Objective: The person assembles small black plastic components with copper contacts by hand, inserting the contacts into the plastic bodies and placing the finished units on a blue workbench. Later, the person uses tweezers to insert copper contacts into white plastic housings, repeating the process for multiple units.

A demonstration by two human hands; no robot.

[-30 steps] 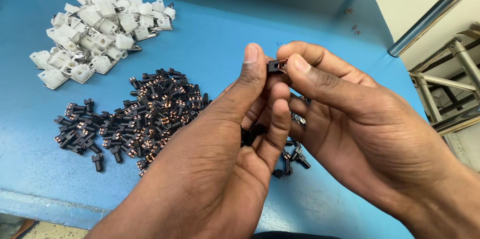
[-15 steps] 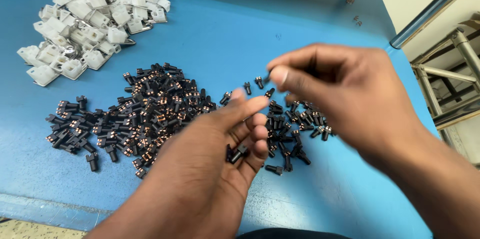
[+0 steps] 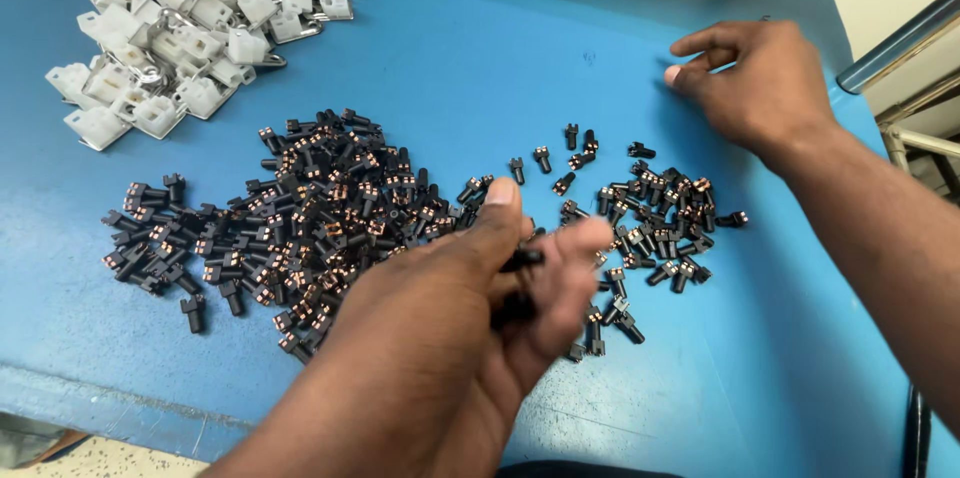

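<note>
My left hand [image 3: 470, 328] is low in the middle of the view, thumb and fingers pinched on a few small black parts [image 3: 520, 263]. Left of it a large heap of small black parts with copper windings [image 3: 300, 208] lies on the blue table [image 3: 480, 48]. A smaller scatter of the same parts [image 3: 650, 228] lies to the right of that hand. My right hand [image 3: 755, 88] is stretched out above the far right of the table, fingers curled, fingertips near the surface; I cannot see anything in it.
A pile of white plastic housings [image 3: 190, 23] lies at the far left. The table's front edge [image 3: 120, 403] runs along the bottom left. Metal rails [image 3: 900, 38] stand beyond the right edge.
My hands were together, pinching one part. My right hand has moved away to the far right of the table. My left hand has stayed low, holding black parts.
</note>
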